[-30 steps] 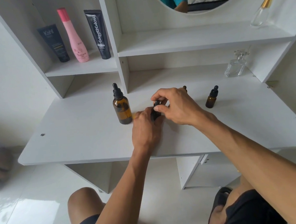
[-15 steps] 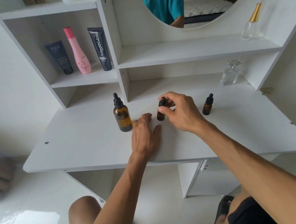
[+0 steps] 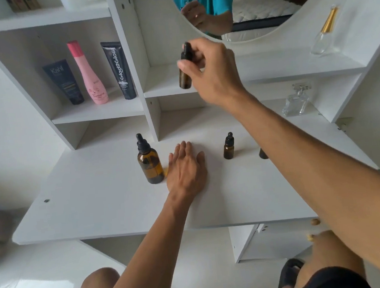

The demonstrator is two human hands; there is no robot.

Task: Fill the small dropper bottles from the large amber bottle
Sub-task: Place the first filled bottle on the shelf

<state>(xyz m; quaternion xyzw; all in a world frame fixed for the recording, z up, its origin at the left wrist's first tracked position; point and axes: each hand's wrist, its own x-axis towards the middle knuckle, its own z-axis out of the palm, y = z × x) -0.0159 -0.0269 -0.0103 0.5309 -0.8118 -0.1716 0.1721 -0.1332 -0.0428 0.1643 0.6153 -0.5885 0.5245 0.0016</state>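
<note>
White tabletop (image 3: 98, 210) is carrying large amber bottle (image 3: 149, 162); shelf tubes are reading "Kahf" (image 3: 63, 83), "Glad2Glow" (image 3: 118, 70). Left hand (image 3: 185, 169) is lying spread flat beside it. Right hand (image 3: 212, 69) is pinching a small dropper bottle (image 3: 185, 74) aloft; another (image 3: 228, 146) is standing on the tabletop.

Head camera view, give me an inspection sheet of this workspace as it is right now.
Surface: white desk top, dry, no spills seen.
Job's things: large amber bottle capped, upright; one small dropper bottle standing, another mostly hidden by the forearm, a third lifted.
Clutter: two tubes and pink bottle on shelf; glass bottles at right.
Hands: left hand flat on desk; right hand holding the lifted bottle.
Cables: nothing seen.
Surroundings: mirror, tiled floor.
</note>
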